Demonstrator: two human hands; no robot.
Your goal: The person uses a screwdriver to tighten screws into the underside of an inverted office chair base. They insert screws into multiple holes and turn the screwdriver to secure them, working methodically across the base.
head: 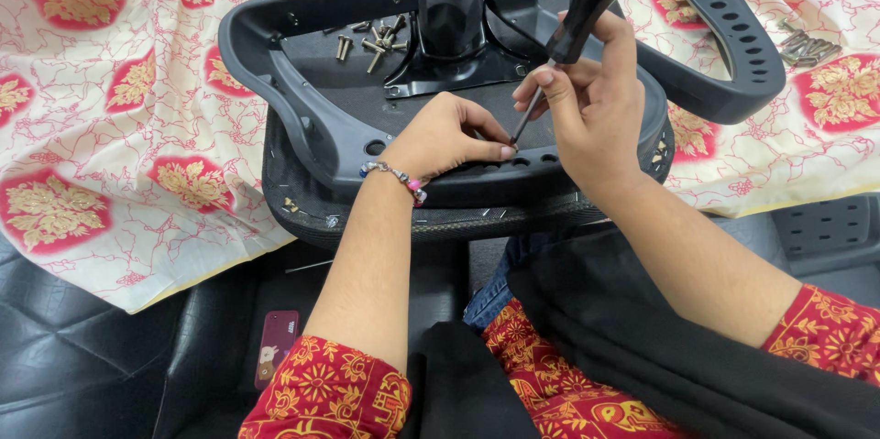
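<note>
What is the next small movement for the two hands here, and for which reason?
Probably turn the screwdriver with the right hand while pressing down. Its tip sits at a hole near the edge of the upturned chair seat, and the left hand pinches right at the tip, seemingly steadying a screw hidden under the fingers. Spare screws lie loose near the centre post.

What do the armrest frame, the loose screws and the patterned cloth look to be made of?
Armrest frame: probably moulded plastic, matt black, with smooth rounded edges and soft sheen. Loose screws: metal, judging by their dull silver-grey glint and threaded shanks. Patterned cloth: woven fabric, likely cotton, matt cream with red and gold print; it creases and drapes over the edge.
</note>
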